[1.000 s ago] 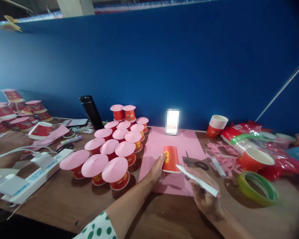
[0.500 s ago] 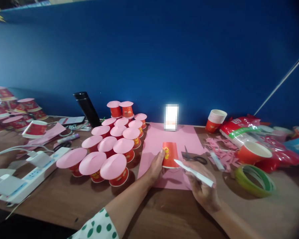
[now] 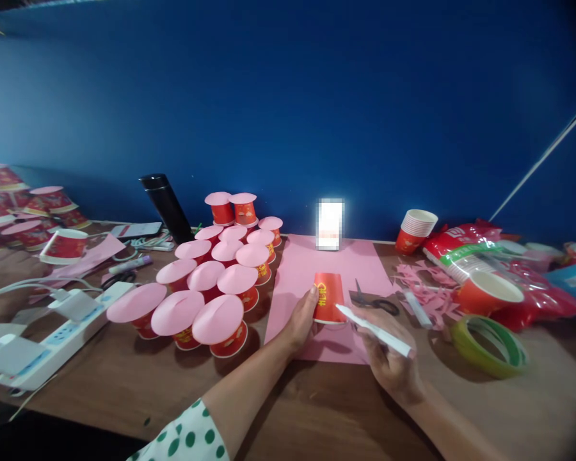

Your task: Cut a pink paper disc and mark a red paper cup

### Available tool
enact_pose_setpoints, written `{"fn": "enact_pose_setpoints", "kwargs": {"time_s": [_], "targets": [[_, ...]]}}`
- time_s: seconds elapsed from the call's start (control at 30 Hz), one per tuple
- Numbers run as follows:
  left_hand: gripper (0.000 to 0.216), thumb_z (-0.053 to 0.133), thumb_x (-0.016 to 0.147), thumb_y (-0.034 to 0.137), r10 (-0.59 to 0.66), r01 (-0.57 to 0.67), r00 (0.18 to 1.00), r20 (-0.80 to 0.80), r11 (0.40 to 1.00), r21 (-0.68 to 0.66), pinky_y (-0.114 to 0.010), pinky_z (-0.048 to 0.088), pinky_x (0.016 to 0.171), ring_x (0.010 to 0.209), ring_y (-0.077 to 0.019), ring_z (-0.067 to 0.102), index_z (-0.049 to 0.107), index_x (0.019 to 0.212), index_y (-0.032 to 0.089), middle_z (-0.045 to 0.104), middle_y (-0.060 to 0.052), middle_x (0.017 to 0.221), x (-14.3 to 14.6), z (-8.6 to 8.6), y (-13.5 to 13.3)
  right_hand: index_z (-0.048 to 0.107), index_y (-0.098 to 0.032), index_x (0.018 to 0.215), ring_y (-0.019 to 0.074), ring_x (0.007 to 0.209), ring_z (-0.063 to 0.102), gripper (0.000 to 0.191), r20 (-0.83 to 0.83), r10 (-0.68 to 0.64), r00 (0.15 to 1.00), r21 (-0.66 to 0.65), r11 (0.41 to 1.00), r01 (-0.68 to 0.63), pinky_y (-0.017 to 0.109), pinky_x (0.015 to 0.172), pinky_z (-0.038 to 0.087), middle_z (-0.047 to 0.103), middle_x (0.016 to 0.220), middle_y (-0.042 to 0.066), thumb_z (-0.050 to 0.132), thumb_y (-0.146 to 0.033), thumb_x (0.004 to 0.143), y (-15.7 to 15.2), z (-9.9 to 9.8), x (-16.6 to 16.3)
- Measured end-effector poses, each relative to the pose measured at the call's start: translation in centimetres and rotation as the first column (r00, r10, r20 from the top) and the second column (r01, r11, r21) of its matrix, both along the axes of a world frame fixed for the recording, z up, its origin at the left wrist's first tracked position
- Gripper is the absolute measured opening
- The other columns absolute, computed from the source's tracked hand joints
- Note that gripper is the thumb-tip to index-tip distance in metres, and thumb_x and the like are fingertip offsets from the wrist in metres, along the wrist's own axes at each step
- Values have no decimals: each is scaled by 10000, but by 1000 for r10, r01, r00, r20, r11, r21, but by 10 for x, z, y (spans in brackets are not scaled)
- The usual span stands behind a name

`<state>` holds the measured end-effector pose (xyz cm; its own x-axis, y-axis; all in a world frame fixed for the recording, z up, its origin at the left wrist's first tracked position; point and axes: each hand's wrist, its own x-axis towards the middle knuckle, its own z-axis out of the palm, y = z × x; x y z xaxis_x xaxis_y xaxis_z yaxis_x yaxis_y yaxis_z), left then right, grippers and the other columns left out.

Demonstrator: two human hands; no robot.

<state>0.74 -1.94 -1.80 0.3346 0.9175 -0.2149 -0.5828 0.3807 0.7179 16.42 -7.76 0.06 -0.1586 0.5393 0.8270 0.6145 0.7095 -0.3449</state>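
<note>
My left hand (image 3: 301, 321) grips a red paper cup (image 3: 328, 298) with yellow lettering from its left side. The cup is held with its rim down, over a sheet of pink paper (image 3: 295, 262). In my right hand (image 3: 388, 355) is a white pen-shaped tube (image 3: 377, 330), its narrow tip at the cup's lower right, near the rim; whether it touches cannot be made out. Dark-handled scissors (image 3: 372, 301) lie just beyond that hand. To the left stand several upturned red cups, each topped with a pink paper disc (image 3: 218, 320).
Right: a stack of cups (image 3: 415, 230), pink paper scraps (image 3: 429, 288), another white tube (image 3: 417, 308), a loose cup (image 3: 489, 296), a tape roll (image 3: 489, 346). Left: a power strip (image 3: 64, 342), a black flask (image 3: 166, 205), another person's blurred hand (image 3: 9, 285). A bright, blurred-out rectangle (image 3: 330, 224) stands behind.
The cup has turned slightly in my left hand, shifting its lettering. The white tube stays by the rim. The whole view has shifted a little.
</note>
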Motion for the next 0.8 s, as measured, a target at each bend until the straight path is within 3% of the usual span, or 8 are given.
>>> {"fn": "enact_pose_setpoints", "kwargs": {"time_s": [0.33, 0.6, 0.8], "targets": [[450, 599, 755, 579, -23, 23, 999, -26, 1000, 6, -331, 478, 842, 892, -194, 623, 623, 943, 171, 664, -46, 886, -1, 0, 0, 603, -180, 1133, 247, 945, 660, 267, -4, 24, 1000, -17, 1000, -24, 383, 778, 536, 700, 995, 120, 503, -148, 888, 0, 2, 0], [449, 618, 739, 578, -8, 8, 1000, -22, 1000, 2, -283, 475, 783, 759, -141, 600, 623, 917, 166, 631, -18, 788, 0, 0, 0, 597, -188, 1156, 243, 955, 652, 285, -15, 33, 999, -20, 999, -33, 388, 795, 531, 695, 1016, 119, 509, -150, 888, 0, -1, 0], [477, 618, 732, 590, -13, 14, 1000, -20, 1000, 17, -287, 483, 778, 789, -152, 612, 627, 949, 165, 647, -33, 840, 0, -1, 0, 608, -187, 1135, 242, 918, 666, 265, -13, 38, 999, -33, 999, -38, 383, 766, 538, 704, 975, 110, 501, -165, 893, 0, 2, 0]]}}
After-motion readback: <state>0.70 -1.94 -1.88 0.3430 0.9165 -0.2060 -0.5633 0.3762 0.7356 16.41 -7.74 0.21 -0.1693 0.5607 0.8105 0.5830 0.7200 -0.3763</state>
